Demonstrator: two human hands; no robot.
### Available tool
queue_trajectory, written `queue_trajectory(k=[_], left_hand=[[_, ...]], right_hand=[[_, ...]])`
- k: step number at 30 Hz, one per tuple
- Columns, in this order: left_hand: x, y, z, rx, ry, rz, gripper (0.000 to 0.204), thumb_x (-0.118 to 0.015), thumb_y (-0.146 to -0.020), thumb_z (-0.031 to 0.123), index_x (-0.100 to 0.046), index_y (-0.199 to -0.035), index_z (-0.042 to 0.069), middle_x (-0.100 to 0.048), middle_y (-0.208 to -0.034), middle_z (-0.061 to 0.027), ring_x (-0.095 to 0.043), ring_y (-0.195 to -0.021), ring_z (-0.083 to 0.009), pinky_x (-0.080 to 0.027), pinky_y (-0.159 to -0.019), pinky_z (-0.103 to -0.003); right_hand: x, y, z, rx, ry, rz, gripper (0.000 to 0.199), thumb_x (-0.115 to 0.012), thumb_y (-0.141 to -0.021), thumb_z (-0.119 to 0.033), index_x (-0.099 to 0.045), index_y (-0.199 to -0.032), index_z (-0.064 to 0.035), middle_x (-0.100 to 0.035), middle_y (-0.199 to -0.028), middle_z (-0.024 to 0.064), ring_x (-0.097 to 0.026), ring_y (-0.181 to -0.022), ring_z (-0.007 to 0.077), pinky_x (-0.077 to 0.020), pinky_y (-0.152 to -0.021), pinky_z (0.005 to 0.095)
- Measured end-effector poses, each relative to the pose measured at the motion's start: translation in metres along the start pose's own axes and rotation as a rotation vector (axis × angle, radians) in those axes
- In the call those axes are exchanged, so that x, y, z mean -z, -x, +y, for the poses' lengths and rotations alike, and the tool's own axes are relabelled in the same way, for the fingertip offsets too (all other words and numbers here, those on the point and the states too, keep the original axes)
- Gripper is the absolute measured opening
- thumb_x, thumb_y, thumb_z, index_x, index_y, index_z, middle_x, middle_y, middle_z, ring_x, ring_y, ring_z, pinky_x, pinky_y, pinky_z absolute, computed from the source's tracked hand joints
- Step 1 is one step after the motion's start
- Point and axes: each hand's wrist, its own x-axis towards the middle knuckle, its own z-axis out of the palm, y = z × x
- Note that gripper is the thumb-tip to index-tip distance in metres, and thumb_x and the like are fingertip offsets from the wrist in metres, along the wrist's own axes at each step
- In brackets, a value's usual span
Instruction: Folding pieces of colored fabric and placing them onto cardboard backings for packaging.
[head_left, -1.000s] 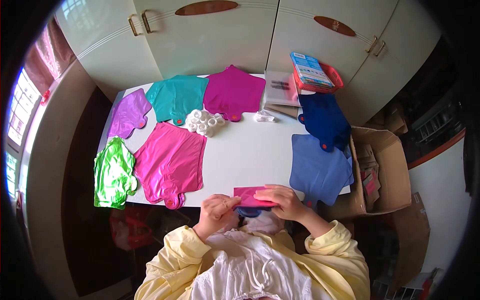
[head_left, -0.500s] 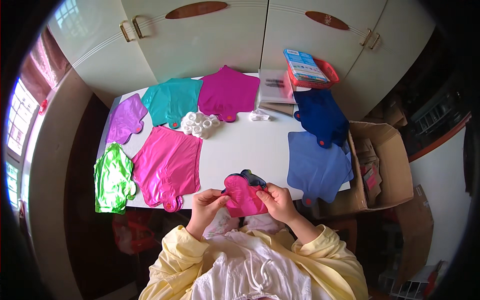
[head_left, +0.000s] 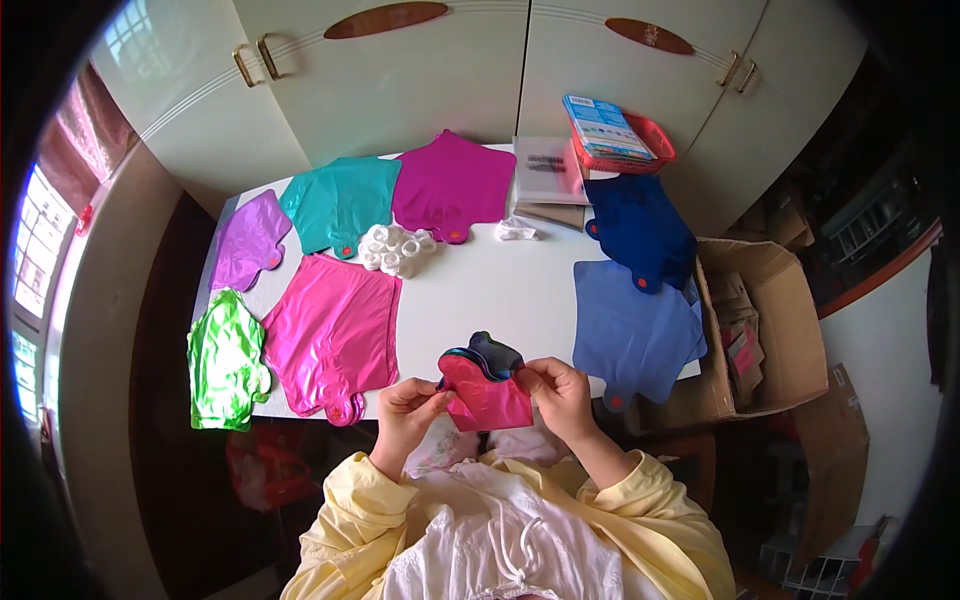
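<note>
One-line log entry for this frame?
left hand: grips folded foil balloon stack | right hand: grips it too | white table

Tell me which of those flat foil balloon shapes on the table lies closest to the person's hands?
The big hot-pink balloon, flat on the table just beyond the left hand. The light blue balloon near the right hand is about as close; the others lie farther back.

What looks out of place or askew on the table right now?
Mostly tidy. The green foil balloon hangs crumpled over the table's left edge, and the light blue balloon overhangs the right edge. Both hands hold a folded pink stack.
</note>
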Motion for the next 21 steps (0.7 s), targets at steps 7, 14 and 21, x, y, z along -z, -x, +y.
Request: queue_trajectory(k=[7,14,21], left_hand=[[-0.001,0.0,-0.001,-0.042,-0.016,0.027,0.007,-0.066,-0.082,-0.008,-0.062,-0.082,-0.003,-0.064,-0.075,-0.0034,-0.058,-0.067,-0.0043,-0.046,-0.057,-0.018],[-0.001,0.0,0.0,-0.049,-0.022,0.049,0.009,-0.066,-0.082,-0.008,-0.061,-0.079,-0.002,-0.061,-0.071,-0.0005,-0.053,-0.063,-0.0023,-0.043,-0.054,-0.018],[0.003,-0.004,0.004,0.015,-0.045,0.038,0.008,-0.067,-0.082,-0.006,-0.061,-0.081,-0.001,-0.062,-0.073,-0.0012,-0.055,-0.063,-0.0028,-0.044,-0.055,-0.018]], right_hand=[[-0.01,0.006,-0.006,0.188,0.069,0.09,0.008,-0.063,-0.086,-0.003,-0.064,-0.094,-0.0005,-0.068,-0.084,0.0074,-0.065,-0.076,0.0117,-0.0509,-0.066,0.0238],[-0.014,0.004,-0.011,0.221,0.117,0.053,0.01,-0.069,-0.083,-0.007,-0.066,-0.09,-0.0005,-0.068,-0.081,0.0076,-0.065,-0.073,0.0114,-0.0513,-0.065,0.0236],[-0.017,0.005,-0.013,0.058,-0.007,0.07,0.011,-0.07,-0.084,-0.008,-0.065,-0.086,0.0017,-0.068,-0.077,0.0048,-0.061,-0.07,0.0064,-0.0504,-0.065,0.0212]])
